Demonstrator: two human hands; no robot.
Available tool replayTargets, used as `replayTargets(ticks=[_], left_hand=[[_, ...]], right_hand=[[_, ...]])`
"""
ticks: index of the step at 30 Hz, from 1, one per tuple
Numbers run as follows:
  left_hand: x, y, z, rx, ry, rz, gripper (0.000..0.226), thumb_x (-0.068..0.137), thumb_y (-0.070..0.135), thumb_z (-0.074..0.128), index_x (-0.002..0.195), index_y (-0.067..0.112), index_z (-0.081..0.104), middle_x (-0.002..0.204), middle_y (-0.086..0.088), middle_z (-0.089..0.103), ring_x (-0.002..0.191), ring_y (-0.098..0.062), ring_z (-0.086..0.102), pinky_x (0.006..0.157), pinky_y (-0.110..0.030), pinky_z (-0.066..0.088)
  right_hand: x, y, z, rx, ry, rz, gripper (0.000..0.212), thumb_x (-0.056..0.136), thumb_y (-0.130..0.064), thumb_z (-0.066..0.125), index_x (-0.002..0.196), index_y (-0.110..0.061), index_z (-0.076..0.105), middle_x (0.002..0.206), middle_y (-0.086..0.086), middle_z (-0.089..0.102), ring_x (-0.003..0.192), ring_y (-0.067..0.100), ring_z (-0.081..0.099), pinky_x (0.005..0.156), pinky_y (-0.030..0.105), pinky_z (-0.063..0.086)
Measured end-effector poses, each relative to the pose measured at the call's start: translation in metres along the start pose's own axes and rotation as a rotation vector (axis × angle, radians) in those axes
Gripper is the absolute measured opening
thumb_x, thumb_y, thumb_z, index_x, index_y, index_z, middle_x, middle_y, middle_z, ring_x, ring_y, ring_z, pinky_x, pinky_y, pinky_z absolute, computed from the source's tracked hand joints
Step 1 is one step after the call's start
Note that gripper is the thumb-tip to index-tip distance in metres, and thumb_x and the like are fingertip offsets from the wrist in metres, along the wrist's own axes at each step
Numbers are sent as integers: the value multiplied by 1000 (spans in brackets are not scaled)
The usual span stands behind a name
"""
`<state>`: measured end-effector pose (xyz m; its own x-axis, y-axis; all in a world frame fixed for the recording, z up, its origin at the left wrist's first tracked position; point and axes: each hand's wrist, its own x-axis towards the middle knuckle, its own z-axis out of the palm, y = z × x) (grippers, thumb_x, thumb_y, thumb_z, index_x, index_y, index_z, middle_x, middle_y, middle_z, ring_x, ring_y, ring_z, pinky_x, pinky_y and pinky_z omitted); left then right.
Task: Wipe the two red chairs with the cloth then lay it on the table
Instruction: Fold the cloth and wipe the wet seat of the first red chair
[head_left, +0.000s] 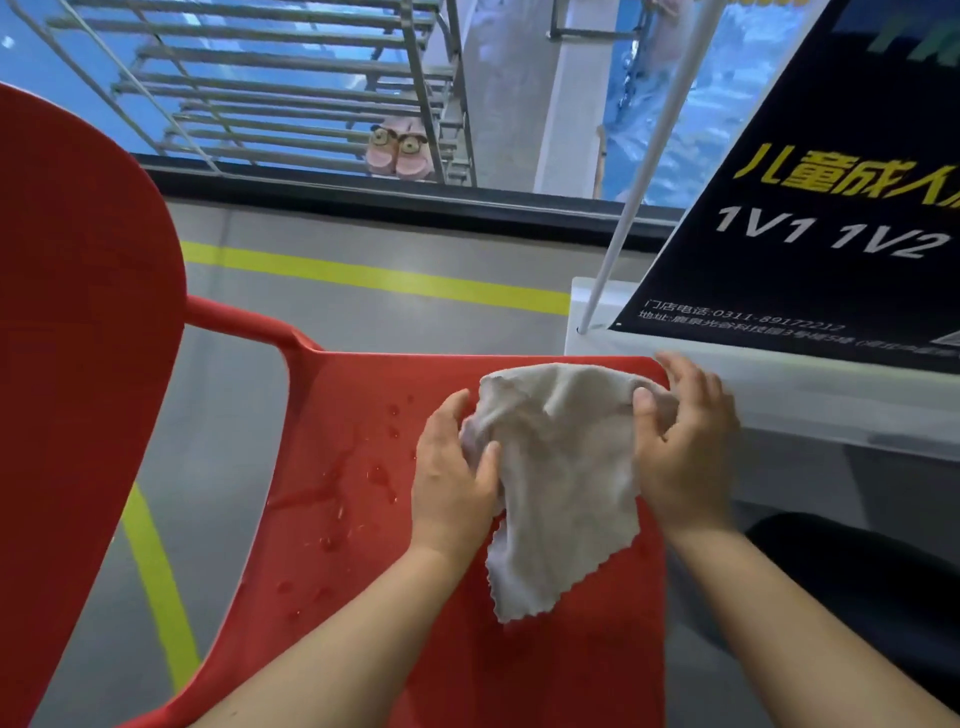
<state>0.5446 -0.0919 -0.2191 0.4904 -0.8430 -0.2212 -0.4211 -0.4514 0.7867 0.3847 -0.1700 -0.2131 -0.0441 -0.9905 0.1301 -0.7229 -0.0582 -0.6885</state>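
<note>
Cloth (558, 467) is being gripped by both the left hand (454, 478) and right hand (685, 447) over the wet chair (363, 493) seat; wiping the droplets seems next.

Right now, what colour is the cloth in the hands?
Light grey-beige cloth, clearest in the head view against the red chair.

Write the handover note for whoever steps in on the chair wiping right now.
Left hand: grip on the cloth at its left edge.
Right hand: grip on its upper right corner.
The cloth hangs bunched between them over the seat of the red chair.
Done: nothing that shows; water droplets remain on the seat's left part.
Left: wipe this seat, find and wipe the second red chair, which is out of view, then lay the cloth on the table.
</note>
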Motion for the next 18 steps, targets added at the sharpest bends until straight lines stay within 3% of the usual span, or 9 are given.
replayTargets(ticks=[3,6,9,12,15,18], left_hand=[[-4,-15,-5,218,-49,88,61,84,10,58,139,15,32,146,-2,34,136,-16,28,113,-26,17],[-13,-34,-10,356,-136,149,57,88,16,52,141,16,29,152,-2,22,142,-18,16,118,-35,12],[-18,-50,-15,505,-143,198,53,87,23,45,138,11,37,149,-6,29,140,-25,23,114,-45,16],[-18,-58,-19,615,-167,244,58,83,33,32,137,12,40,147,-9,33,138,-29,23,115,-44,12],[-18,-65,-22,645,-196,251,60,84,36,26,140,16,34,151,-5,20,141,-28,12,112,-39,4],[-19,-71,-31,665,-172,194,60,86,38,24,141,14,31,152,-6,18,141,-26,8,112,-37,1]], right_hand=[[-21,-10,21,-124,-53,-152,49,86,-29,46,130,-8,51,142,19,44,132,35,38,110,49,24],[-52,-21,56,-226,-271,-235,65,81,-51,44,139,-23,39,153,15,21,141,32,12,112,52,4],[-62,-16,81,-424,-426,-325,75,76,-67,39,142,-33,28,155,11,13,143,30,0,111,56,-5],[-52,-1,85,-544,-464,-417,72,79,-67,31,143,-34,26,155,7,10,144,24,-13,112,53,-7],[-40,6,78,-556,-394,-310,66,85,-53,26,143,-21,32,154,9,22,144,24,4,114,50,1],[-35,5,78,-540,-307,-100,69,87,-46,20,145,-9,22,154,15,20,142,26,7,115,51,8]])
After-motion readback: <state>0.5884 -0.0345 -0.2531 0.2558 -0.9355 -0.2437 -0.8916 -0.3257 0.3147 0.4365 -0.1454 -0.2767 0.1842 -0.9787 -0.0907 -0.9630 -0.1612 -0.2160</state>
